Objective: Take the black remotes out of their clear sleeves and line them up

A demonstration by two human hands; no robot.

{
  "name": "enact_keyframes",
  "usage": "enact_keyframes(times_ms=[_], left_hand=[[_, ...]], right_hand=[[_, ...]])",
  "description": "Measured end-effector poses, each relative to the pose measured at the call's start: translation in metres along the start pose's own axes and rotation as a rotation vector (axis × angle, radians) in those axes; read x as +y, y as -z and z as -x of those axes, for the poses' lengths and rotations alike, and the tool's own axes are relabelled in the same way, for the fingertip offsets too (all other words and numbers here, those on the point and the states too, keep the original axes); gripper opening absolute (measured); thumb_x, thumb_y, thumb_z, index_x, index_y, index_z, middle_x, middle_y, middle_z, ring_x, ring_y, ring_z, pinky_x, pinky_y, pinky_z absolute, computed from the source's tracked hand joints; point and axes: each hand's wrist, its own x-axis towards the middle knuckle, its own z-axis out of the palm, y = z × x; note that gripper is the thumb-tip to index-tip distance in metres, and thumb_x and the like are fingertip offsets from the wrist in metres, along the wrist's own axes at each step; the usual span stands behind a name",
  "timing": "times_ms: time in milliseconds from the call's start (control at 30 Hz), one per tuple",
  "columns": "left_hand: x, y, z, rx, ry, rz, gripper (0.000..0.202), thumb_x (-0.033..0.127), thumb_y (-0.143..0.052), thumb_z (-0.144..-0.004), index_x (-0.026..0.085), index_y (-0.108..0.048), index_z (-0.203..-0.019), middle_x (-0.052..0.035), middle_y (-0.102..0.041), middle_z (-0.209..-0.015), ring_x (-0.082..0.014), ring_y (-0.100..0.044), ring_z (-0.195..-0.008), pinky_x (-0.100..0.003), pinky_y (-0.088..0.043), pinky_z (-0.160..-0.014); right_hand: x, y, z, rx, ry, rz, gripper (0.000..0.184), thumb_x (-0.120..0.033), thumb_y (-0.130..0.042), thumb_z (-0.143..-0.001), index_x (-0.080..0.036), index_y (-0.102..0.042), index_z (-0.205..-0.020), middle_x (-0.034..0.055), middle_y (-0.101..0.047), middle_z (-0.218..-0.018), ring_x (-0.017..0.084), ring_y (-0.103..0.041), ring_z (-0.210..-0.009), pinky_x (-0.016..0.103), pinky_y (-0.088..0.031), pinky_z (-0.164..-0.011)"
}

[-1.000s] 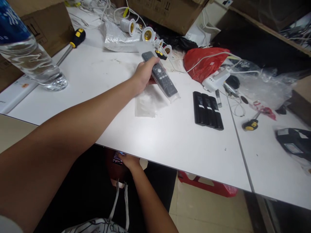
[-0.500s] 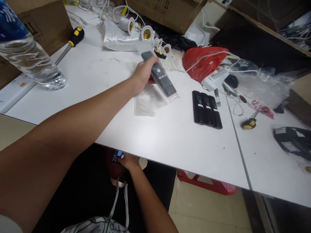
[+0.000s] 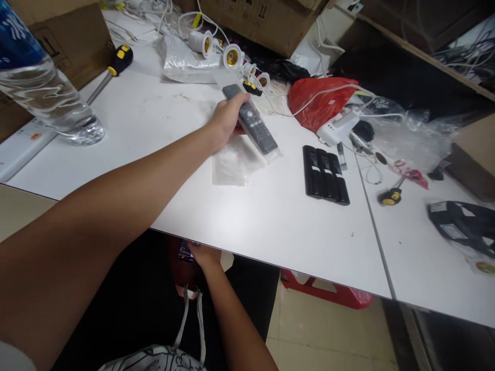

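Observation:
My left hand [image 3: 228,121] is closed round a dark remote control [image 3: 253,121] in a clear plastic sleeve, keypad side up, just over the table. Beneath it lies a translucent plastic bag [image 3: 228,167]. To its right, 3 black remote controls [image 3: 326,175] lie side by side, each with a white label. Below the table edge, my right hand [image 3: 207,256] grips a phone [image 3: 185,251] with a lit screen over my lap. The table edge hides part of that hand and the phone.
A water bottle [image 3: 50,98] and a screwdriver [image 3: 110,72] are at the left. Behind are lamp sockets [image 3: 232,55], a cardboard box [image 3: 266,23], a red bag [image 3: 320,100] and a power strip [image 3: 338,128]. Another screwdriver [image 3: 390,196] lies right of the table seam. A red stool [image 3: 328,291] stands below.
The view has shifted slightly, so things on the right sit a little further left. The phone's screen picture looks different. Both hands keep their holds.

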Motion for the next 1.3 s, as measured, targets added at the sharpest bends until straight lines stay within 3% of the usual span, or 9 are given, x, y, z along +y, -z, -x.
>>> enact_keyframes(times_ms=[167,267,400,567,767,933,1100,1300], left_hand=[[0.005,-0.004,0.005,0.08,0.077,0.002,0.021,0.045,-0.067,-0.082,0.025,-0.063,-0.077,-0.0064,-0.075,-0.081,-0.0267,-0.075,-0.097,-0.03,-0.061,-0.076],[0.004,-0.003,0.003,0.038,0.037,-0.027,0.023,0.046,-0.063,-0.083,0.024,-0.064,-0.077,-0.0073,-0.075,-0.083,-0.0266,-0.075,-0.096,-0.03,-0.061,-0.072],[-0.002,0.002,-0.002,0.011,-0.018,-0.023,0.027,0.05,-0.065,-0.08,0.023,-0.064,-0.078,-0.008,-0.074,-0.081,-0.0297,-0.075,-0.091,-0.035,-0.062,-0.068],[-0.003,0.004,-0.004,0.035,0.027,0.004,0.027,0.052,-0.069,-0.077,0.025,-0.063,-0.077,-0.0072,-0.075,-0.081,-0.0298,-0.074,-0.094,-0.035,-0.061,-0.072],[-0.002,0.004,-0.005,0.044,0.032,-0.004,0.028,0.052,-0.07,-0.076,0.025,-0.063,-0.077,-0.0072,-0.075,-0.081,-0.0305,-0.074,-0.093,-0.037,-0.061,-0.071],[-0.002,0.004,-0.003,0.049,0.034,-0.001,0.026,0.051,-0.07,-0.077,0.025,-0.065,-0.079,-0.0067,-0.075,-0.081,-0.0301,-0.074,-0.095,-0.037,-0.061,-0.074],[-0.004,0.005,-0.004,0.037,0.023,0.009,0.027,0.052,-0.072,-0.077,0.026,-0.065,-0.081,-0.0051,-0.074,-0.076,-0.0285,-0.074,-0.092,-0.035,-0.061,-0.072],[-0.006,0.006,-0.007,0.031,0.003,-0.043,0.029,0.053,-0.068,-0.079,0.026,-0.062,-0.08,-0.0057,-0.075,-0.08,-0.0276,-0.074,-0.093,-0.034,-0.062,-0.071]], right_hand=[[-0.01,-0.006,0.001,0.011,-0.01,0.019,0.054,-0.059,-0.053,-0.093,-0.027,-0.069,-0.134,0.0068,-0.059,-0.149,0.035,-0.045,-0.145,0.048,-0.027,-0.123],[-0.002,-0.006,0.005,-0.062,-0.002,0.03,0.049,-0.054,-0.06,-0.089,-0.027,-0.072,-0.128,0.0078,-0.067,-0.138,0.034,-0.051,-0.14,0.047,-0.035,-0.119],[0.009,-0.006,0.01,-0.176,-0.046,0.068,0.058,-0.045,-0.07,-0.081,-0.021,-0.068,-0.135,0.012,-0.067,-0.136,0.034,-0.057,-0.135,0.042,-0.046,-0.109],[0.014,-0.004,0.012,-0.191,-0.043,0.07,0.056,-0.035,-0.07,-0.082,-0.02,-0.067,-0.136,0.0134,-0.064,-0.141,0.032,-0.059,-0.133,0.039,-0.047,-0.107],[0.011,0.002,0.013,-0.181,-0.044,0.046,0.058,-0.044,-0.061,-0.089,-0.018,-0.063,-0.14,0.014,-0.065,-0.14,0.031,-0.059,-0.134,0.038,-0.045,-0.109],[-0.018,-0.007,0.012,-0.125,-0.204,0.015,0.067,-0.065,-0.053,-0.091,-0.018,-0.065,-0.138,0.0147,-0.063,-0.142,0.035,-0.056,-0.136,0.045,-0.042,-0.113],[-0.038,-0.018,0.011,-0.109,-0.249,0.082,0.058,-0.054,-0.054,-0.094,-0.011,-0.071,-0.129,0.021,-0.069,-0.131,0.036,-0.064,-0.125,0.046,-0.047,-0.107],[-0.034,-0.019,0.008,-0.1,-0.248,0.059,0.054,-0.05,-0.055,-0.091,-0.015,-0.073,-0.127,0.0171,-0.07,-0.13,0.036,-0.062,-0.129,0.045,-0.047,-0.108]])
